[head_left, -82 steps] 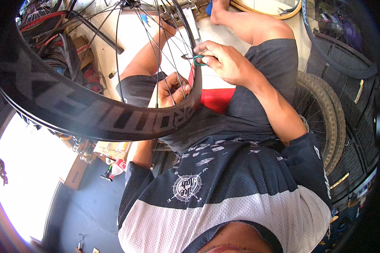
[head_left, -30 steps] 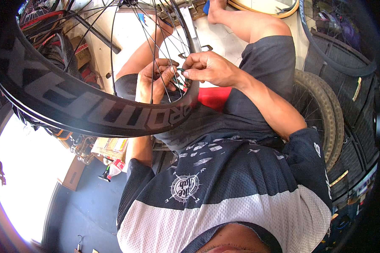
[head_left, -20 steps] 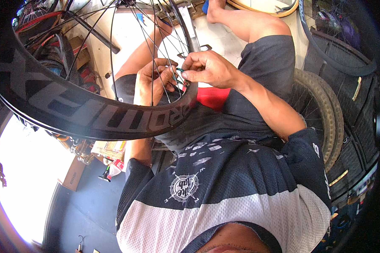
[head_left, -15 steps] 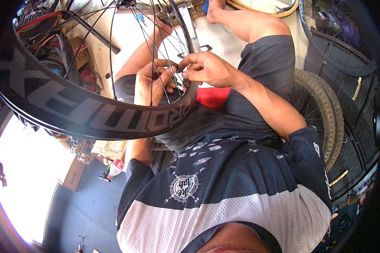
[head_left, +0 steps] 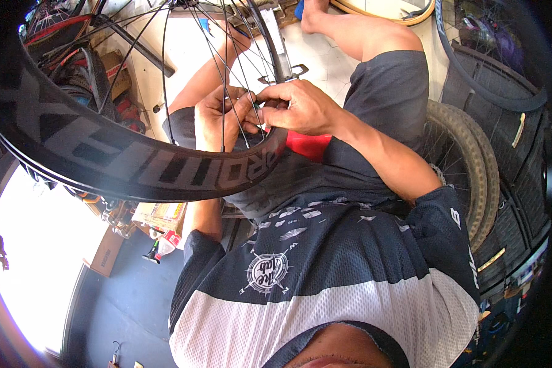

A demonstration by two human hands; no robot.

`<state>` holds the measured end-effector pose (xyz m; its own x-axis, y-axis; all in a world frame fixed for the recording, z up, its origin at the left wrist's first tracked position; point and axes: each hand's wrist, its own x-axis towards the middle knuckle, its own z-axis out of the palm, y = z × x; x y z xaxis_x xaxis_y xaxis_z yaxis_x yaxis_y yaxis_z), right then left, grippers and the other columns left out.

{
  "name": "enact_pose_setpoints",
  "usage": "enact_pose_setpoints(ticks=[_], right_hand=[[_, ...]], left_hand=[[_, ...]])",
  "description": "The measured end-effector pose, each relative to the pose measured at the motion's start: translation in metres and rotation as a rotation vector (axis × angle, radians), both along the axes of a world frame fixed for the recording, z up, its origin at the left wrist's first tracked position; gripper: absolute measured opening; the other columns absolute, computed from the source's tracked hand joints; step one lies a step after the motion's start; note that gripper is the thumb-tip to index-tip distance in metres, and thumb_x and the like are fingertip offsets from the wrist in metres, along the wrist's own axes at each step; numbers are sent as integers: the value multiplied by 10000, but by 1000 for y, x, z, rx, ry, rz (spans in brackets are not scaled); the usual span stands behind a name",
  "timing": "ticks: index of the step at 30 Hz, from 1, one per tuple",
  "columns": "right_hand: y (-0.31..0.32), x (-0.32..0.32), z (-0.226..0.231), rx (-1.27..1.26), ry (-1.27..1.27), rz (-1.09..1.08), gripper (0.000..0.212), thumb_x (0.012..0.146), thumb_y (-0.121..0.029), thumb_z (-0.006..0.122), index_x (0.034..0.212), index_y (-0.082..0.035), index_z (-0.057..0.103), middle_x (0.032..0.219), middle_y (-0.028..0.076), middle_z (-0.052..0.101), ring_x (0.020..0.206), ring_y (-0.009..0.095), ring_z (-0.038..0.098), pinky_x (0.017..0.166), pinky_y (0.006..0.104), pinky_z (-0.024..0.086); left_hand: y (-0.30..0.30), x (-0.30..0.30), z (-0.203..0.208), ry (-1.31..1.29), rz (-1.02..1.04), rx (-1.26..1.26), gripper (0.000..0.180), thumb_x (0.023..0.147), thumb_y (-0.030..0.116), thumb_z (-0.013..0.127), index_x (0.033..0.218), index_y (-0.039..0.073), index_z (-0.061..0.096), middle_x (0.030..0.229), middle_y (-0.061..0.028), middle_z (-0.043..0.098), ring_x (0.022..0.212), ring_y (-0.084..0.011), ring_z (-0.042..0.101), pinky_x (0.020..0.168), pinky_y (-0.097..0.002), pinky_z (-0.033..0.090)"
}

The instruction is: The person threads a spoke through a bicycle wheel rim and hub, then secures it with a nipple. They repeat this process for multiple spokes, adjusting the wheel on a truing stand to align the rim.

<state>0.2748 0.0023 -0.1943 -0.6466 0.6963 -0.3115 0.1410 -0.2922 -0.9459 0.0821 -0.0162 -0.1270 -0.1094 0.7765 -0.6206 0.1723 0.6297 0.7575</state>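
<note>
A bicycle wheel with a deep black rim (head_left: 113,150) stands in front of me, its thin dark spokes (head_left: 164,80) running up to a hub at the top edge. My left hand (head_left: 214,119) reaches in behind the spokes, fingers closed in a pinch close to the rim's inner edge. From the other side comes my right hand (head_left: 303,107), thumb and fingers pinched together at the same spot, almost touching the left fingertips. What lies between the fingers is mostly hidden and too small to name.
A silver metal upright (head_left: 275,40) rises beside the rim. Knobbly tyres (head_left: 481,165) stand at my right, near a dark rim (head_left: 472,92). Tyres and a cardboard box (head_left: 115,70) are piled at the far left. A cardboard carton (head_left: 106,248) sits lower left.
My right hand has turned slightly and its fingers have curled in, covering the small dark green piece glimpsed at the fingertips before. The wheel has shifted very slightly.
</note>
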Motion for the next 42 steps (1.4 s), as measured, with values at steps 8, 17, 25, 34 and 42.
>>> enact_pose_setpoints(ticks=[8, 17, 25, 34, 42], right_hand=[[1, 3, -4, -170, 60, 4, 250, 1008, -112, 639, 1227, 4, 674, 870, 104, 752, 764, 155, 701, 682, 321, 549], [8, 20, -19, -313, 98, -293, 164, 1014, -94, 705, 1131, -6, 630, 900, 81, 757, 717, 115, 694, 569, 258, 509], [0, 11, -27, -519, 155, -232, 216, 997, -132, 743, 1157, 12, 733, 865, 60, 756, 715, 124, 712, 598, 255, 562], [1, 4, -28, -518, 152, -137, 174, 1007, -51, 659, 1141, 37, 727, 886, 83, 765, 712, 136, 714, 602, 281, 574], [3, 2, -30, -369, 121, -51, 203, 991, -36, 624, 1158, 24, 723, 895, 92, 766, 706, 145, 710, 626, 301, 573]], left_hand=[[-5, -8, -9, 16, -14, 3, 161, 991, 139, 761, 948, -7, 708, 653, -16, 634, 537, -65, 565, 493, -223, 436], [-9, -9, -24, -141, 227, -66, 334, 1046, 266, 703, 1169, -44, 726, 883, -64, 703, 735, -111, 660, 563, -238, 520], [2, 8, -36, -53, -17, 146, 303, 963, 212, 817, 1115, -35, 729, 855, -43, 724, 694, -72, 623, 547, -227, 517], [8, 8, -31, 40, -113, 85, 304, 960, 253, 819, 1072, -20, 746, 898, -62, 754, 729, -87, 647, 562, -232, 495], [8, 4, -38, 15, -148, 102, 264, 976, 235, 797, 1082, 0, 737, 908, -47, 750, 753, -80, 651, 577, -230, 503]])
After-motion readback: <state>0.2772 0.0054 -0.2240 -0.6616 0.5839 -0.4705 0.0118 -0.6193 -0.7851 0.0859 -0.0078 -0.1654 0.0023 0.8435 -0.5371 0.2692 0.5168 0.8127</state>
